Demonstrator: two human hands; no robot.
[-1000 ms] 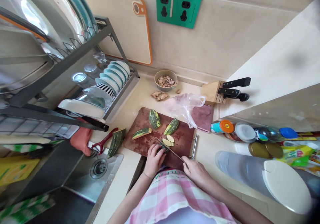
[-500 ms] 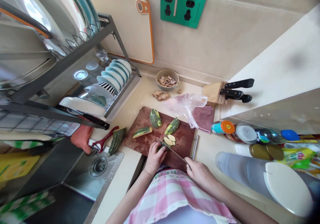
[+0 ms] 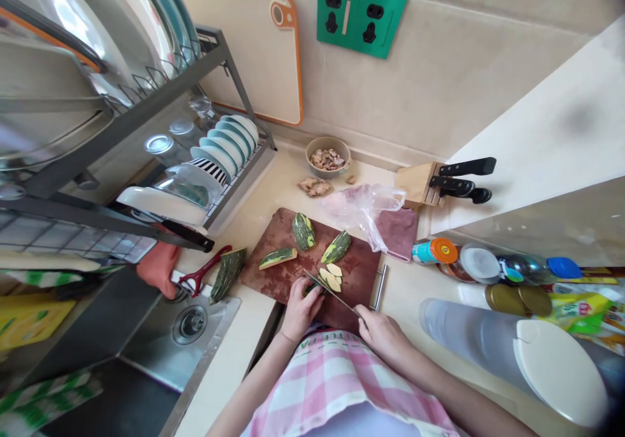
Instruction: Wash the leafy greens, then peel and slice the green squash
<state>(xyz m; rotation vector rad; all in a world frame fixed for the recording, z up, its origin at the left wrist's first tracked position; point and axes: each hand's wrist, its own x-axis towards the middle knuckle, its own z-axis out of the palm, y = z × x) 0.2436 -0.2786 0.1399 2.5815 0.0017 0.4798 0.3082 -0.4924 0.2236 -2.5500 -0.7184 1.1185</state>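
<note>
My right hand (image 3: 381,330) is wrapped round the handle of a knife (image 3: 338,297), whose blade slants up and left across the brown cutting board (image 3: 263,281). With bent fingers, my left hand (image 3: 300,307) presses a dark green zucchini piece (image 3: 312,287) against the board, right beside the blade; the fingers hide most of that piece. Pale zucchini slices (image 3: 331,279) lie just beyond the knife. Farther up the board rest a zucchini wedge (image 3: 278,258) and two larger mottled zucchini chunks (image 3: 303,230), (image 3: 336,247). Another zucchini length (image 3: 228,274) sits off the board by the sink.
A red peeler (image 3: 200,275) lies near the sink (image 3: 195,352). Behind the board are a bowl (image 3: 328,157) of pieces, ginger (image 3: 315,186), a plastic bag (image 3: 364,206) and a knife block (image 3: 417,182). Jars (image 3: 442,251) line the right; a dish rack (image 3: 229,53) stands left.
Another slice now lies with the pale slices beside the blade. The knife and my right hand have shifted slightly left; my left hand keeps its hold on the zucchini piece.
</note>
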